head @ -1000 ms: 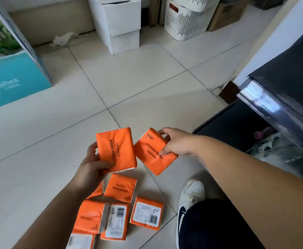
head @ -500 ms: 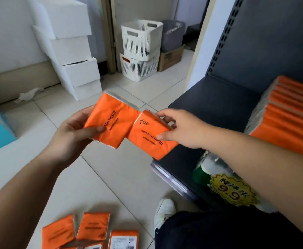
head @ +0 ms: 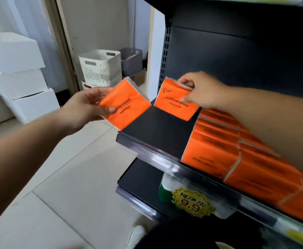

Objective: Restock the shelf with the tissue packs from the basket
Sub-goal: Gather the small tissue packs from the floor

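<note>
**A:** Where were the packs at that moment?

**B:** Your left hand [head: 82, 108] gripped one flat orange plastic-wrapped tissue pack [head: 127, 103] by its near edge, thumb on top, just short of the black metal shelf [head: 157, 130]. Your right hand [head: 201, 90] pinched a second orange tissue pack [head: 175, 103] by its top corner, over bare shelf, with the stacked orange packs [head: 219, 141] under that wrist.

**A:** How would they handle?

**B:** Light and soft, I'd judge. The film looked slippery, so you'd do better holding across the broad faces than by a corner.
</note>
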A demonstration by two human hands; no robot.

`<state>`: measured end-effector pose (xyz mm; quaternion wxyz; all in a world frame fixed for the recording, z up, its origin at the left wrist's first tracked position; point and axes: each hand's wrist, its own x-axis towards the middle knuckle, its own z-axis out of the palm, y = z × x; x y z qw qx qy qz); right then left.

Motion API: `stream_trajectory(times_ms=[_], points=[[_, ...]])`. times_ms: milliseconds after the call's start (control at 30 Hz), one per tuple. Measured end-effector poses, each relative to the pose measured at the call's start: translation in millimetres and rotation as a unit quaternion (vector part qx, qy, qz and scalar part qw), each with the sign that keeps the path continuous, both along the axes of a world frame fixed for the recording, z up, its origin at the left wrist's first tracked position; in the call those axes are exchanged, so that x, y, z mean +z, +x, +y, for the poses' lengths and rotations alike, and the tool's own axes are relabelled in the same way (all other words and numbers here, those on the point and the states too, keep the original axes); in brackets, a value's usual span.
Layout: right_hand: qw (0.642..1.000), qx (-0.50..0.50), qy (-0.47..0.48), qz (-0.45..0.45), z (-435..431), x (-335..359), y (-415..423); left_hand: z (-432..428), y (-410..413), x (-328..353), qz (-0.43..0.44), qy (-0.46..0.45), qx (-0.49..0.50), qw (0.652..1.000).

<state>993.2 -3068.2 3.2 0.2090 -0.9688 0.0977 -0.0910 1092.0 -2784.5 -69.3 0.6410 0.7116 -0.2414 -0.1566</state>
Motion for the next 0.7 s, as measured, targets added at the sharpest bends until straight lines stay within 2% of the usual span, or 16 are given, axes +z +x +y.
stream_trajectory(times_ms=[67, 167, 333, 567, 700], points=[[0.998, -0.052, -0.009, -0.014, -27.0, 0.5, 7.1, -27.0, 13.9, 2.0, -0.015, 0.027, -0.023, 0.999], [0.993, -0.105, 0.025, -0.043, -59.3, -4.4, 19.6, -67.2, 37.9, 2.6, -0.047, 0.086, -0.049, 0.994], [0.981, -0.142, 0.082, -0.1, -90.5, -13.6, 49.4, -135.1, 72.8, 0.7, -0.129, 0.175, -0.04, 0.975], [0.986, -0.153, 0.013, -0.072, -108.4, -29.5, 94.1, -202.7, 89.6, -21.6, -0.193, 0.251, -0.038, 0.948], [0.986, -0.153, -0.039, -0.045, -114.3, -45.2, 107.8, -224.1, 94.7, -36.4, -0.182, 0.224, -0.039, 0.957]])
